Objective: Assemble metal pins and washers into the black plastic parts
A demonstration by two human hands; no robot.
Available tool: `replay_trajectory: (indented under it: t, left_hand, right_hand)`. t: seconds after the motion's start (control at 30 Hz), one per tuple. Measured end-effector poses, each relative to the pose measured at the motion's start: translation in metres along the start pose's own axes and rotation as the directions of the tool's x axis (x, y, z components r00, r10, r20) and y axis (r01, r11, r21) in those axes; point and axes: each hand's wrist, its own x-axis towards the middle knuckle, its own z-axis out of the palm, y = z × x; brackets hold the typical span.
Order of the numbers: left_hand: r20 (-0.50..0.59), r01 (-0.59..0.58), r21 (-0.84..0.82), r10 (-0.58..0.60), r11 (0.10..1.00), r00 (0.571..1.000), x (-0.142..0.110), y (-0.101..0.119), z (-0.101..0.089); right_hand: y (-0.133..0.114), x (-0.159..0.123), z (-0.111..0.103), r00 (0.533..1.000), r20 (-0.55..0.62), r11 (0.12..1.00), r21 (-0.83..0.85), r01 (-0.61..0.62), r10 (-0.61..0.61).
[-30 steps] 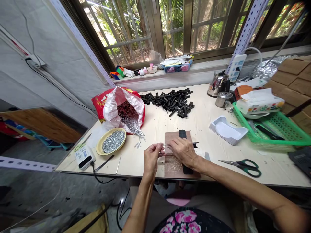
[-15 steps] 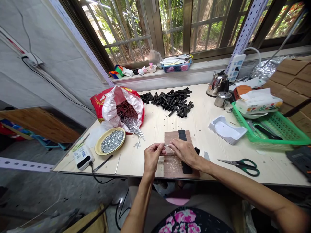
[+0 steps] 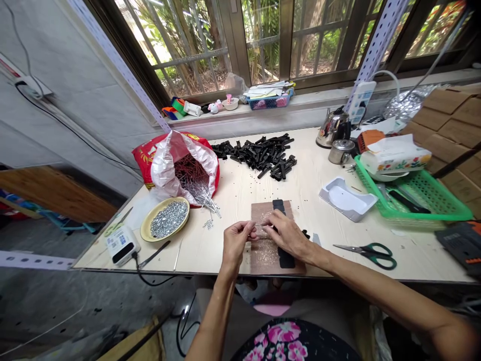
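My left hand [image 3: 235,245] is closed in a pinch on a thin metal rod [image 3: 259,225] above the brown board [image 3: 259,263]. From the other side, the fingertips of my right hand [image 3: 288,234] are closed at the rod's right end. What sits on the rod's tips is too small to make out. Under my right wrist, black flat pieces [image 3: 286,259] lie in a row along the board, partly covered. To the left, a yellow bowl [image 3: 145,232] holds small shiny metal pieces [image 3: 170,219]. Behind it, a red and white bag [image 3: 161,168] lies open with many thin rods [image 3: 191,173] inside.
A heap of black plastic parts [image 3: 263,153] lies at the back. On the right are scissors [image 3: 370,252], a white tray [image 3: 347,200], a green basket [image 3: 421,215] and a kettle [image 3: 333,129]. A white device [image 3: 121,244] with a cable stands near the left front edge.
The view has shifted slightly, so the table things appear a little further left. My right fingers have curled slightly at the rod; both hands stay over the board.
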Motion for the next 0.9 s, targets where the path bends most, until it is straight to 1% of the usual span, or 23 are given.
replay_trajectory:
  t: [0.1,0.2,0.27,0.37,0.4,0.47,0.53,0.6,0.67,0.7,0.8,0.83,0.9]
  left_hand:
    - [-0.002,0.001,0.045,-0.001,0.999,1.000,-0.001,0.000,0.004]
    - [0.009,0.011,0.065,-0.012,0.998,1.000,-0.002,-0.002,0.008]
    - [-0.003,0.033,0.098,-0.033,0.995,0.999,-0.003,-0.004,0.011]
    - [-0.025,0.052,0.164,-0.048,0.985,0.999,-0.004,-0.009,0.013]
    - [-0.020,0.047,0.181,-0.044,0.982,0.999,-0.004,-0.012,0.013]
    - [-0.007,0.018,0.222,-0.017,0.975,1.000,-0.005,-0.020,0.015]
    - [-0.010,-0.036,0.282,0.040,0.959,0.999,-0.005,-0.030,0.018]
    - [-0.032,-0.093,0.329,0.110,0.940,0.993,-0.005,-0.038,0.020]
    - [-0.060,-0.117,0.338,0.146,0.934,0.987,-0.004,-0.043,0.021]
    - [-0.070,-0.116,0.335,0.147,0.935,0.987,-0.004,-0.044,0.021]
    - [-0.079,-0.099,0.343,0.133,0.934,0.988,-0.003,-0.044,0.021]
    - [-0.080,-0.096,0.352,0.132,0.931,0.988,-0.003,-0.043,0.021]
    - [-0.080,-0.094,0.365,0.132,0.926,0.988,-0.002,-0.042,0.021]
  right_hand:
    - [0.000,-0.002,-0.006,1.000,0.000,0.999,-0.046,0.011,-0.011]
    - [0.010,-0.004,-0.019,1.000,-0.001,0.997,-0.082,0.012,-0.013]
    - [0.027,-0.002,-0.030,1.000,-0.019,0.991,-0.133,0.010,-0.012]
    - [0.060,0.004,-0.043,0.999,-0.040,0.965,-0.261,0.003,-0.014]
    - [0.070,0.005,-0.044,0.999,-0.041,0.956,-0.295,0.005,-0.017]
    - [0.086,0.004,-0.040,0.999,-0.031,0.946,-0.323,0.029,-0.041]
    - [0.091,-0.004,-0.028,0.993,0.014,0.953,-0.280,0.117,-0.118]
    - [0.091,-0.014,-0.015,0.970,0.085,0.954,-0.181,0.238,-0.226]
    - [0.089,-0.020,-0.009,0.946,0.130,0.946,-0.094,0.310,-0.297]
    - [0.089,-0.020,-0.010,0.946,0.128,0.947,-0.082,0.310,-0.299]
    - [0.092,-0.012,-0.018,0.974,0.073,0.970,-0.103,0.221,-0.215]
    - [0.092,-0.010,-0.021,0.980,0.063,0.977,-0.091,0.194,-0.189]
    - [0.090,-0.010,-0.023,0.982,0.076,0.984,-0.022,0.176,-0.174]
